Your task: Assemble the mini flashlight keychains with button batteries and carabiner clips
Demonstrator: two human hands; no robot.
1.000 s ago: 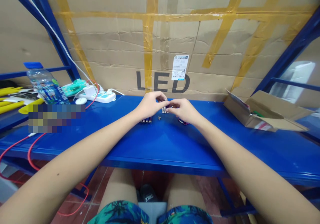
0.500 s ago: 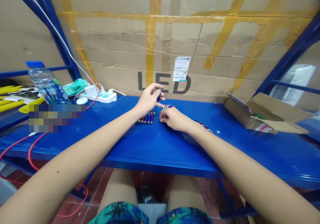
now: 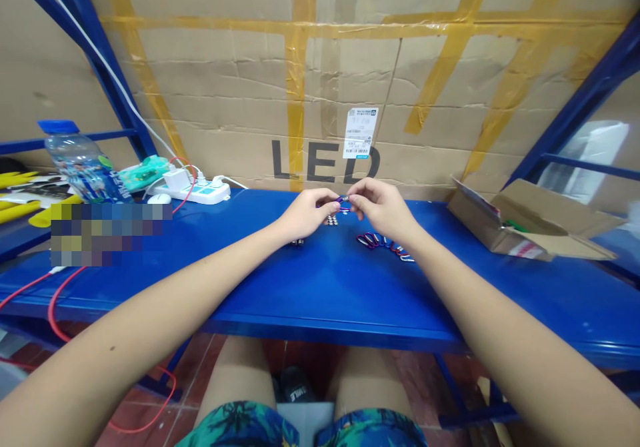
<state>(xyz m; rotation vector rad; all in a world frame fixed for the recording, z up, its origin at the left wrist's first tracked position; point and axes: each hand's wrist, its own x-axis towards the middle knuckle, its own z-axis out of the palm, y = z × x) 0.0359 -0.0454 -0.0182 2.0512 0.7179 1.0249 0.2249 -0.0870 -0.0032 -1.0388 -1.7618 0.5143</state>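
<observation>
My left hand (image 3: 305,212) and my right hand (image 3: 377,208) meet above the blue shelf (image 3: 320,280), both pinched on a small purple tube-shaped piece (image 3: 342,199) held between them. Under the hands lie small metal parts (image 3: 332,220). A few more small tubes (image 3: 299,242) lie half hidden beneath my left hand. To the right of my right hand several red and purple clips (image 3: 385,242) lie on the shelf.
An open cardboard box (image 3: 525,224) stands at the right. At the left are a water bottle (image 3: 80,164), a white power strip (image 3: 197,194) with plugs, a white mouse (image 3: 160,199) and red cables (image 3: 55,294). A large taped "LED" carton (image 3: 325,87) closes the back.
My right hand rose from the shelf surface and came to the left hand. Both now pinch the purple piece that the left hand held alone.
</observation>
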